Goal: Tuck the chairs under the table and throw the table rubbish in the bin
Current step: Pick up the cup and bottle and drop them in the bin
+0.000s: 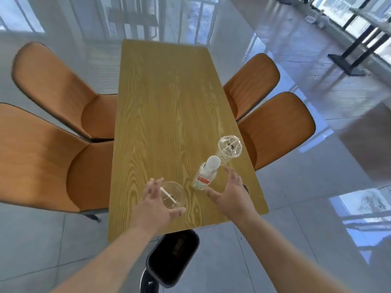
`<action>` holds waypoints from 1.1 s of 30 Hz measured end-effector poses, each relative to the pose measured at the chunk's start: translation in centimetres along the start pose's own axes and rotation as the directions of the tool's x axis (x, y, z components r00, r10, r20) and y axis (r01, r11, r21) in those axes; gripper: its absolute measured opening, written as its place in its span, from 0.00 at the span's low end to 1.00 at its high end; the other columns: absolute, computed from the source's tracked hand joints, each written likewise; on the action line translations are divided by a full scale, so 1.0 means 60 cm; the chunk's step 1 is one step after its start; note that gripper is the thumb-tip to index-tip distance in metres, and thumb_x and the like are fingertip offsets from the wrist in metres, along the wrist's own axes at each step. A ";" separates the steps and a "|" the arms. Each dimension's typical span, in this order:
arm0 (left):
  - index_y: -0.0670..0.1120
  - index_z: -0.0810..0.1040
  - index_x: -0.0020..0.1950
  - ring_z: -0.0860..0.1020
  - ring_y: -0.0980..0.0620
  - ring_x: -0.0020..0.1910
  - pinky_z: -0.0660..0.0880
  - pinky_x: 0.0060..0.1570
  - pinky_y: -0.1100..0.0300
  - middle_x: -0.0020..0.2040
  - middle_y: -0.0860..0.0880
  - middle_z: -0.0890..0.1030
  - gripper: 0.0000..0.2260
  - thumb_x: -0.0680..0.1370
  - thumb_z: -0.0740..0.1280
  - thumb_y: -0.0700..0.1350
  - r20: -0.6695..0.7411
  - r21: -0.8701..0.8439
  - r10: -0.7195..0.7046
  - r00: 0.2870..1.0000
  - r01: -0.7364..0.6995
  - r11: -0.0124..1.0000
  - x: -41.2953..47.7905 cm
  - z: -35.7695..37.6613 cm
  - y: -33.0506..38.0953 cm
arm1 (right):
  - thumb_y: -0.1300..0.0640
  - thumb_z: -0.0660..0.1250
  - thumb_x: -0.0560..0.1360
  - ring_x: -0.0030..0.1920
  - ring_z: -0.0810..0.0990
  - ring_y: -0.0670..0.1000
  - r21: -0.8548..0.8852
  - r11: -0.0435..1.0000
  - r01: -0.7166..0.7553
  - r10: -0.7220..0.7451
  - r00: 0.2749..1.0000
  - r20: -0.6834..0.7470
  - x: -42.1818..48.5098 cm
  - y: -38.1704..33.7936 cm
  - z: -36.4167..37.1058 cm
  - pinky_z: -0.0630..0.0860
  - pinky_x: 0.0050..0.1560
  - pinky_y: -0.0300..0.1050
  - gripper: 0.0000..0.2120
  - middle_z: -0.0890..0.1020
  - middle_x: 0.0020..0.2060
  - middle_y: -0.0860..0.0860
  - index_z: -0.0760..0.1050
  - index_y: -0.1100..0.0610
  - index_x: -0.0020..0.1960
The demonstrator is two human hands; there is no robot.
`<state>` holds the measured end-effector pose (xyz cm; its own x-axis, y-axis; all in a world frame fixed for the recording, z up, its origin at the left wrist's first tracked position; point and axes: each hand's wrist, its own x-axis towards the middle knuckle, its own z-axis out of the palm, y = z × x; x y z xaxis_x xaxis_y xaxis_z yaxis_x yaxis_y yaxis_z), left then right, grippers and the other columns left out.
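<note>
A wooden table (169, 98) carries rubbish at its near end. A clear plastic cup (176, 194) with a white straw stands at the near left, and my left hand (155, 205) hovers open over it, fingers spread. A clear bottle (204, 173) with a white cap and red-and-white label stands upright in the middle. My right hand (229, 193) is open just right of the bottle, not touching it. A second clear cup (229, 148) with a domed lid stands behind the bottle. A small dark object peeks out at my right wrist. A black bin (172, 256) sits under the table's near edge.
Four orange chairs flank the table: two on the left (55, 83) (42, 157) stand out from the edge, two on the right (254, 81) (279, 127) sit close against it. Glossy grey floor surrounds everything. Black table legs (357, 58) stand far right by the windows.
</note>
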<state>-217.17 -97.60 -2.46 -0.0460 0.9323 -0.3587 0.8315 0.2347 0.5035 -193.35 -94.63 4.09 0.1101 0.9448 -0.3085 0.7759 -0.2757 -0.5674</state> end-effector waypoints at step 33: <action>0.63 0.58 0.75 0.75 0.50 0.62 0.76 0.58 0.51 0.70 0.51 0.72 0.53 0.55 0.74 0.75 -0.391 -0.394 -0.562 0.729 0.419 0.818 -0.499 0.189 0.191 | 0.30 0.72 0.69 0.51 0.79 0.41 0.163 0.770 0.616 -0.613 0.645 0.457 -0.147 0.225 -0.097 0.76 0.48 0.47 0.24 0.81 0.53 0.38 0.73 0.39 0.60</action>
<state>-199.99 -125.92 5.13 -0.7172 0.6552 -0.2374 0.4426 0.6914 0.5711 -180.25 -105.62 3.59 -0.6883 0.6973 -0.2001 0.5641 0.3410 -0.7520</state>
